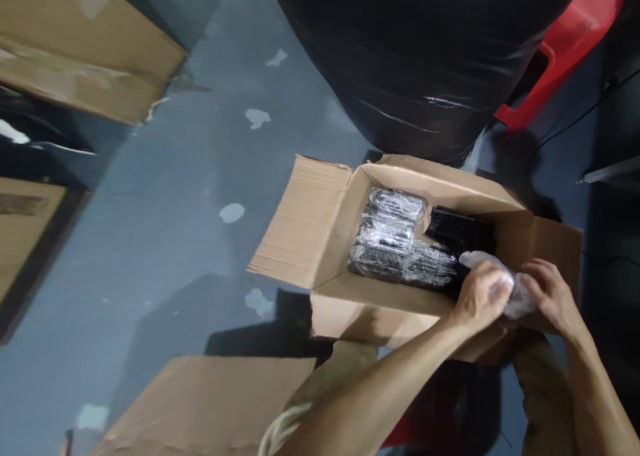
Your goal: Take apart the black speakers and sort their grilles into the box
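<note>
Over cardbd box [334, 236], L hand [481, 295] & R hand [554, 297] both grasping crumpled plastic [520, 301]

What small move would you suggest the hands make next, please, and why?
Perhaps open out the crumpled translucent plastic: the left hand grips it bunched over the open brown cardboard box, the right hand is against it, and any contents are hidden.

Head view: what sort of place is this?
Probably a storeroom or packing area: an open carton holding plastic-wrapped bundles, a cardboard box at upper left, and what looks like a large black plastic bag.
</note>
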Action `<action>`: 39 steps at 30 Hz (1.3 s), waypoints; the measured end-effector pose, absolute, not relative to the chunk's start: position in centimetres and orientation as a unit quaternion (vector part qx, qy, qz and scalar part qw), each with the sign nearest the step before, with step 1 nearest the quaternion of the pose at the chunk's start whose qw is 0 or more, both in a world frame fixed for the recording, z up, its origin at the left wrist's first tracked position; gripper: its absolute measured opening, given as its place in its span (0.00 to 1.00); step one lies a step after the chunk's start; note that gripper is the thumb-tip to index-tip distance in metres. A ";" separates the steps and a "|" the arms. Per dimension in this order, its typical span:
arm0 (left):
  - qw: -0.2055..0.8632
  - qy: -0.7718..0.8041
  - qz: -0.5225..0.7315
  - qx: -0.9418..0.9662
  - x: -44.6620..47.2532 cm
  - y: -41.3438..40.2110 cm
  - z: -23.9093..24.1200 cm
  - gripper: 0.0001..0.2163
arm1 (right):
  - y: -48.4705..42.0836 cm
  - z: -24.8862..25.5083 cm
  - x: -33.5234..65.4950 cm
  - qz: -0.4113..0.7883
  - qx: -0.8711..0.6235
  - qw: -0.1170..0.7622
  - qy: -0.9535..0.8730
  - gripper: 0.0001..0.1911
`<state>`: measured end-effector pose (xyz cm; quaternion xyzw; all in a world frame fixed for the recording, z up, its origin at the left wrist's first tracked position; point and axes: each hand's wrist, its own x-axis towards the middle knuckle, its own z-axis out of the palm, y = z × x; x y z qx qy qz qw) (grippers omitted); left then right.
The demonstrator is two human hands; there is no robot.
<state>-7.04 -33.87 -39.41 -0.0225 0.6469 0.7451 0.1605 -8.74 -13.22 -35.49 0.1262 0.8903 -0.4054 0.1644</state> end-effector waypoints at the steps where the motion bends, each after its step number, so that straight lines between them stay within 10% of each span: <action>1: 0.111 0.692 0.708 0.089 -6.4 -33.7 -39.1 0.08 | -13.1 -36.1 -9.3 -0.415 0.146 0.127 0.889 0.26; 8: 0.085 0.761 0.521 0.378 -3.6 -34.2 -40.2 0.06 | -15.5 -38.3 -11.8 -0.479 0.176 0.228 0.829 0.28; 16: 0.125 0.722 0.676 -0.079 -5.5 -36.0 -39.4 0.18 | -15.3 -33.9 -10.0 -0.601 0.114 0.090 0.786 0.17; 21: 0.336 0.453 0.734 -0.377 -9.0 -37.1 -39.9 0.27 | -17.2 -31.9 -9.0 -0.637 0.004 0.289 0.714 0.23; 25: 0.332 0.598 0.697 -0.217 -8.5 -36.5 -40.8 0.16 | -16.4 -32.4 -9.4 -0.571 -0.015 0.470 0.673 0.34; 30: 0.144 0.689 0.695 0.147 -6.0 -35.4 -40.1 0.11 | -14.7 -35.0 -10.6 -0.445 0.087 0.239 0.859 0.30; 33: 0.117 0.667 0.692 0.249 -5.4 -35.2 -39.1 0.10 | -14.7 -35.8 -10.7 -0.436 0.015 0.335 0.835 0.22; 39: 0.009 0.718 0.693 0.065 -5.7 -36.0 -38.1 0.12 | -13.2 -33.9 -8.4 -0.486 0.119 0.116 0.858 0.16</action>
